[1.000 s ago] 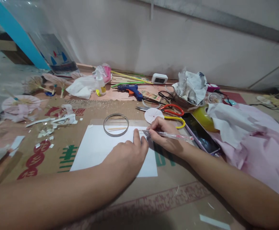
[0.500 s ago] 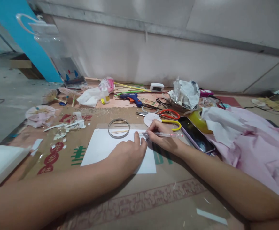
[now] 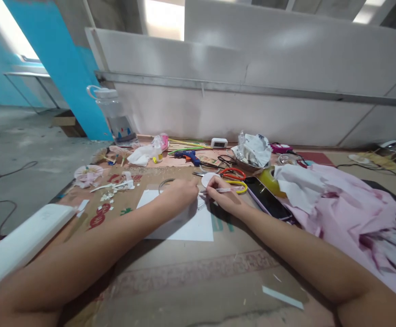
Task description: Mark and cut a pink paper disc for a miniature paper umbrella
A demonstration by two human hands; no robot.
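My right hand (image 3: 222,196) grips a clear pen (image 3: 225,189) over the upper right of a white sheet of paper (image 3: 184,229). My left hand (image 3: 183,193) is closed close to the pen's tip; whatever its fingers hold, if anything, is hidden. Behind that hand, a grey ring (image 3: 164,184) shows only in part. Small dark marks (image 3: 201,205) appear on the paper between the hands. Just beyond my right fingers lies a white paper disc (image 3: 208,179). Orange-handled scissors (image 3: 233,173) and a yellow handle (image 3: 240,186) lie beside it.
A phone (image 3: 267,197) and pink cloth (image 3: 347,213) lie on the right. Behind are a blue glue gun (image 3: 188,156) and a bowl with crumpled plastic (image 3: 254,152). On the left stand a water bottle (image 3: 116,116) and a white box-like object (image 3: 27,240). Cardboard (image 3: 170,272) covers the work surface.
The camera view has tilted up. My left hand has gone from lying on the paper to a closed shape farther up, partly covering the ring. My right hand still has the pen.
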